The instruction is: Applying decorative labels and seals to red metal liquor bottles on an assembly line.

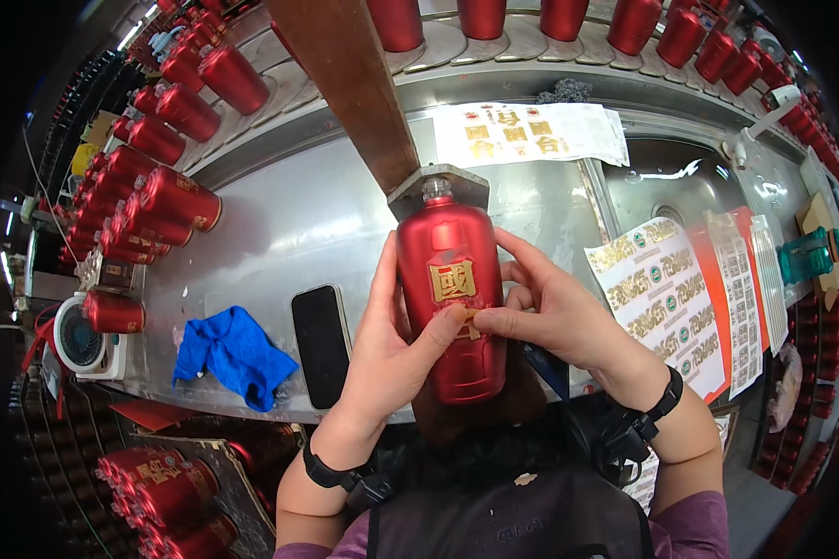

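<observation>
A glossy red bottle (445, 238) with a clear glass neck lies in front of me, neck pointing away, its near end over the table's front edge. My left hand (391, 326) is closed along the bottle's left side, thumb bent onto its face. From the right, my right hand (555, 307) grips the other side, thumb pressing the face too. Both thumbtips meet on a small gold sticker (466, 326), partly hidden beneath them. Just above it sits a larger gold character emblem (451, 281). The neck rests by a dark angular metal plate (475, 186) at the foot of a brown post (359, 84).
Left on the metal table (252, 224) lie a blue cloth (233, 354) and a black phone (322, 345). Gold sticker sheets (667, 289) are at the right, another sheet (531, 133) beyond the bottle. Red bottles (480, 19) line a curved conveyor behind; a small fan (81, 334) stands left.
</observation>
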A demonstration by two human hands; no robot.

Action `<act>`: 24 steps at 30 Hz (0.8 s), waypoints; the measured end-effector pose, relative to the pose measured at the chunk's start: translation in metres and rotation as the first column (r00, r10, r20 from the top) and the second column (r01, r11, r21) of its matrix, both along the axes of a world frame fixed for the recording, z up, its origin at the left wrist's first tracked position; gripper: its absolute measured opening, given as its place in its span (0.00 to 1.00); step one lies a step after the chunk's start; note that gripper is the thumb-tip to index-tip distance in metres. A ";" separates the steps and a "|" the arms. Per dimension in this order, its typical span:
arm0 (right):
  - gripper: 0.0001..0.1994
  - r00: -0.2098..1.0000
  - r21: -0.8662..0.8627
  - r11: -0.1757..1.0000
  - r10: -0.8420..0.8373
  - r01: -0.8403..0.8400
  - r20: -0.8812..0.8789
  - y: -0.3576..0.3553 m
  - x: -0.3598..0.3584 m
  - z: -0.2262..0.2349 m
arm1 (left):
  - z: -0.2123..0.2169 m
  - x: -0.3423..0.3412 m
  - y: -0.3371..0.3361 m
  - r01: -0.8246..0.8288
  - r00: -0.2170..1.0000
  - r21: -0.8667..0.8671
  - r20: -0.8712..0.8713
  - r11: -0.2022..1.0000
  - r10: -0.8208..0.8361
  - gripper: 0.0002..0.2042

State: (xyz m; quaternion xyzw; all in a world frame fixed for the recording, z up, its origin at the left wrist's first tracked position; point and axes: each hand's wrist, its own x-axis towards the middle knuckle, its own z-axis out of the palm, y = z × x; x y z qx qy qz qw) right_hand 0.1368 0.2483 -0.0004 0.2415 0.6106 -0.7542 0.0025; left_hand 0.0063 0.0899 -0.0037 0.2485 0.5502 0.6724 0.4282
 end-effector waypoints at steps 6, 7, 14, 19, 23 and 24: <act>0.45 1.000 0.027 1.000 0.003 -0.003 0.001 0.001 -0.001 0.004 | 0.000 0.000 0.000 -0.030 0.999 0.013 -0.034 0.999 0.030 0.43; 0.45 1.000 0.074 0.997 0.009 -0.010 0.025 0.002 -0.002 0.006 | 0.000 -0.001 0.000 -0.067 0.996 -0.002 -0.054 0.998 0.067 0.44; 0.46 0.994 0.526 0.847 -0.017 0.073 -0.110 0.016 -0.012 0.017 | 0.000 -0.020 0.009 -0.171 0.856 -0.005 -0.496 0.985 0.146 0.40; 0.35 0.988 0.685 0.724 0.032 0.083 -0.153 0.029 -0.016 0.035 | 0.007 -0.024 0.007 -0.163 0.924 0.024 -0.346 0.986 0.161 0.33; 0.30 0.972 0.730 0.682 0.139 0.046 -0.190 0.034 -0.021 0.037 | 0.002 -0.025 0.007 -0.054 0.944 0.057 -0.321 0.997 0.069 0.32; 0.30 0.971 0.733 0.679 0.143 0.044 -0.190 0.033 -0.023 0.038 | 0.002 -0.026 0.008 -0.057 0.944 0.060 -0.321 0.997 0.074 0.32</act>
